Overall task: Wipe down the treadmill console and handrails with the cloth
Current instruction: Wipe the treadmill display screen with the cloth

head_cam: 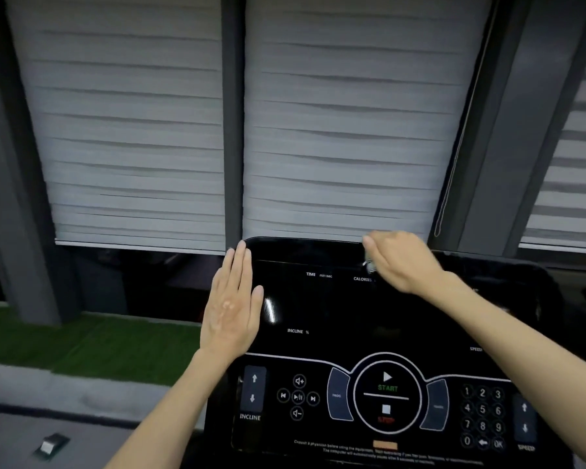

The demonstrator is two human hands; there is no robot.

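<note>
The black treadmill console (318, 309) fills the lower middle of the head view, with a dark screen above and START, STOP, INCLINE and number buttons below. My left hand (232, 302) lies flat with straight fingers against the console's left edge. My right hand (396, 260) is at the screen's upper right corner, fingers curled round a small pale wad that looks like the cloth (369, 264); most of it is hidden inside the hand. No handrails are clearly visible.
Grey window blinds (335, 130) and dark frame posts (232, 113) stand right behind the console. A strip of green turf (92, 336) and a grey ledge lie at the left, with a small dark object (49, 446) at bottom left.
</note>
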